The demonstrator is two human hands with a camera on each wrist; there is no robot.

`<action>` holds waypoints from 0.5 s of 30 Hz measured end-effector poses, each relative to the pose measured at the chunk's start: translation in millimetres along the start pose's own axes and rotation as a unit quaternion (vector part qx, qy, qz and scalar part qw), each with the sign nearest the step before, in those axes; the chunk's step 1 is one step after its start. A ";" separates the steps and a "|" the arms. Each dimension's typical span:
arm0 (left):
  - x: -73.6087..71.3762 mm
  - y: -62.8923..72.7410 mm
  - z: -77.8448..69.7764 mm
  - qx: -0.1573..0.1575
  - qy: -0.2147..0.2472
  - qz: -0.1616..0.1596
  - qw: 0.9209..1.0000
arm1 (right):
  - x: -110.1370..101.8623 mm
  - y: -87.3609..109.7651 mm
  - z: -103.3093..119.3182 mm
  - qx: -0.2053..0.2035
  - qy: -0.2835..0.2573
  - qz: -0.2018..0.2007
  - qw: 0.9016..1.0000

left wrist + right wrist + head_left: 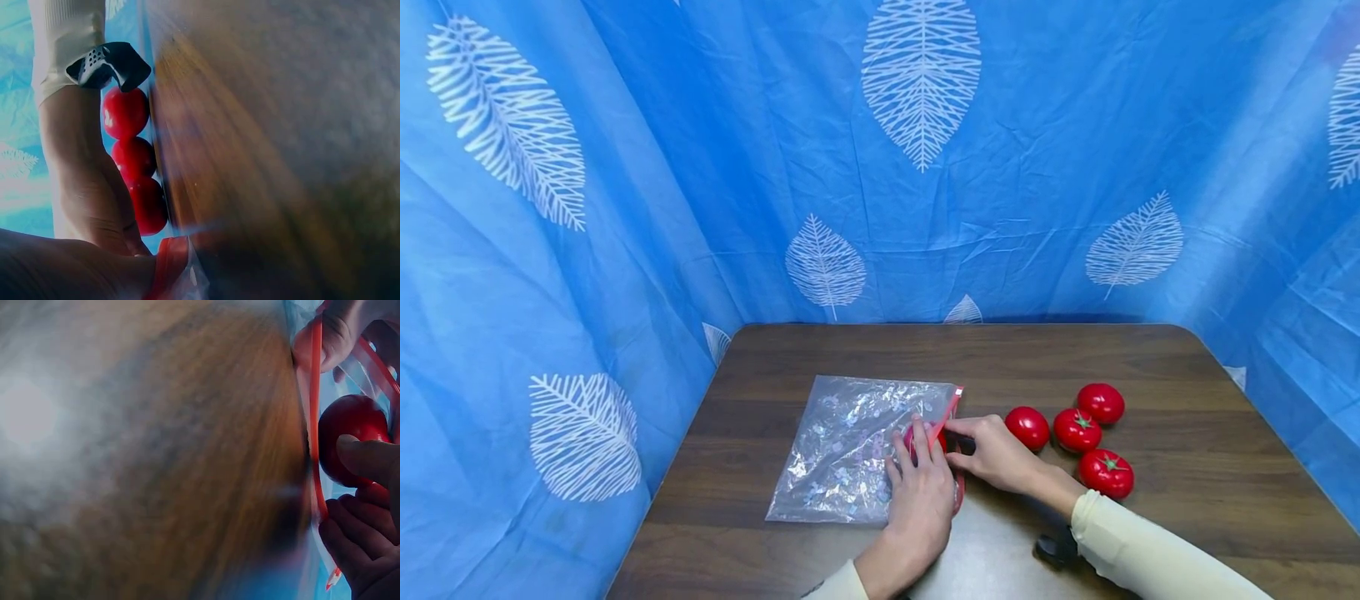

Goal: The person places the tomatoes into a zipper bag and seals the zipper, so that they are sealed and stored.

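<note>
A clear zip bag (pixel 842 450) with a shiny speckled pattern and a red zip edge lies flat, its mouth facing right. At that mouth is a red tomato (pixel 350 419), partly behind the plastic in the head view. My right hand (pixel 1000 454) holds this tomato, thumb on its side and fingers below it, close to the red zip edge (pixel 316 412). My left hand (pixel 921 500) lies over the bag's mouth and grips its edge, with the thumb at the red strip; some of its fingers are hidden in the wrist views.
Several more red tomatoes (pixel 1078 431), some showing green star-shaped tops, stand grouped to the right of my right hand. The dark wooden table (pixel 760 350) is bordered by blue curtains (pixel 737 167) with white leaf prints. A black device (pixel 109 65) sits on my right wrist.
</note>
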State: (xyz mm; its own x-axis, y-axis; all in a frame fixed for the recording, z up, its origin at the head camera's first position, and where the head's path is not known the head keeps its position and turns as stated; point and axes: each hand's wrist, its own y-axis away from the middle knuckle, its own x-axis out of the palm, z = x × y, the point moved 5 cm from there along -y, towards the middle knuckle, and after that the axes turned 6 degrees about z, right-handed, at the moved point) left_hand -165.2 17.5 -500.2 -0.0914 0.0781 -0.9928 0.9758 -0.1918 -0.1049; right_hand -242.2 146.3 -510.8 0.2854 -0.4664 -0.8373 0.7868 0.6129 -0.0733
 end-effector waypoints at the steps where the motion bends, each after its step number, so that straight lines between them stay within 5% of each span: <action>1: 0.0 -0.2 0.1 0.001 0.000 0.001 1.000 | -0.1 -0.4 -0.3 0.001 0.002 0.002 1.000; 8: 1.7 -0.2 -0.9 0.007 0.005 0.031 0.999 | -5.0 2.5 -2.1 0.003 -0.001 0.001 1.000; 15: 0.2 0.2 0.4 0.009 -0.007 0.006 1.000 | -0.4 -2.8 2.7 -0.011 -0.004 -0.005 1.000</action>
State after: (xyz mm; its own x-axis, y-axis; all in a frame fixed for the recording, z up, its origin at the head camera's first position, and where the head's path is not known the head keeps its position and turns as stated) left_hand -165.0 17.0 -500.4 -0.0833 0.0622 -0.9946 0.9731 -0.2099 -0.0946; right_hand -243.0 143.1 -508.8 0.2822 -0.4782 -0.8317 0.7771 0.6223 -0.0941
